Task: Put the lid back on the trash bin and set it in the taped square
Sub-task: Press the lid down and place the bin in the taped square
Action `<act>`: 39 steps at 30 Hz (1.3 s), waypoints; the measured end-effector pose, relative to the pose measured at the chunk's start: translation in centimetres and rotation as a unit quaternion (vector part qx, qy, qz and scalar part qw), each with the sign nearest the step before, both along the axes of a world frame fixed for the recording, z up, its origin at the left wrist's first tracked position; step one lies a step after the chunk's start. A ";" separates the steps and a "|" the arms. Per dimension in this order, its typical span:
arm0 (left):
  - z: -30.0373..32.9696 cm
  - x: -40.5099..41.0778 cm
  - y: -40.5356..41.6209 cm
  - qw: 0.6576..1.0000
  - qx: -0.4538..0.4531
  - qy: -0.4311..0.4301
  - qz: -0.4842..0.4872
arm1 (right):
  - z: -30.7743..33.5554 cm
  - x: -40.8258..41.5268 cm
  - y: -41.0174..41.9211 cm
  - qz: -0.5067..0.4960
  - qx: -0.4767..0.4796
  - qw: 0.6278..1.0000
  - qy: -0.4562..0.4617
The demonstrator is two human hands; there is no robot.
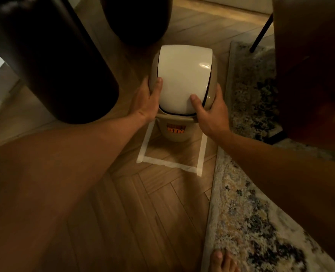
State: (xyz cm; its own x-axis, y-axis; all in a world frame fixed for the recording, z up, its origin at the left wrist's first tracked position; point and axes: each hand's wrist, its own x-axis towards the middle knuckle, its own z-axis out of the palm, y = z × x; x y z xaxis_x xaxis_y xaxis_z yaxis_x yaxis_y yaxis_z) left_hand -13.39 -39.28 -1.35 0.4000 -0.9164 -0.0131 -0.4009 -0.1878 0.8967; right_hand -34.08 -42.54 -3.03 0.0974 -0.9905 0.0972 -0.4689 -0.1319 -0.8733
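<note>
Fingers (pixel 158 83) clasp lidded bin (pixel 177 132) over taped square (pixel 172 163), herringbone floor (pixel 143 213).

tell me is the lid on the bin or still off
On. The white swing lid sits in its beige collar atop the trash bin, both hands gripping the collar's sides.

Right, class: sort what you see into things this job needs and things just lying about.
Job:
bin
lid
taped square
left hand
right hand

Lying about:
rug
dark cylinder
chair leg
</note>
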 end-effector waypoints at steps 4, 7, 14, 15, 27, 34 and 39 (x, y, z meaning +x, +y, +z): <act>0.0 0.7 -1.6 1.000 -0.013 -0.011 0.012 | 0.1 0.9 -2.4 0.002 -0.006 1.000 0.014; -0.2 0.8 -3.0 1.000 -0.008 -0.018 0.020 | 0.0 1.4 -3.5 -0.011 -0.003 1.000 0.015; -1.0 0.1 -4.0 1.000 -0.021 0.001 0.009 | 0.1 0.5 -5.0 -0.004 0.011 1.000 0.028; -0.8 0.1 -3.9 1.000 -0.016 -0.002 0.005 | 0.2 0.5 -4.9 0.002 0.014 1.000 0.028; 1.4 1.6 -3.9 0.996 0.023 -0.066 -0.046 | 3.3 -1.4 -6.3 0.133 0.067 0.988 0.040; 1.2 1.8 -4.4 0.993 0.016 -0.053 -0.101 | 4.2 -0.1 -6.5 0.099 0.023 0.995 0.021; 0.7 1.2 -3.5 0.993 0.026 -0.019 -0.110 | 3.3 0.1 -5.7 0.097 0.064 0.993 -0.003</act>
State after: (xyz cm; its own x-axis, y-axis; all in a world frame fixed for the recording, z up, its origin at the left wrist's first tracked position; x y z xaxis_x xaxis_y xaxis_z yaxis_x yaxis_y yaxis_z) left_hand -12.19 -42.78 -0.67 0.1910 -0.9802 -0.0519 -0.4712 -0.1379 0.8712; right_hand -33.95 -48.27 0.30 0.2865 -0.9577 -0.0260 -0.4399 -0.1074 -0.8916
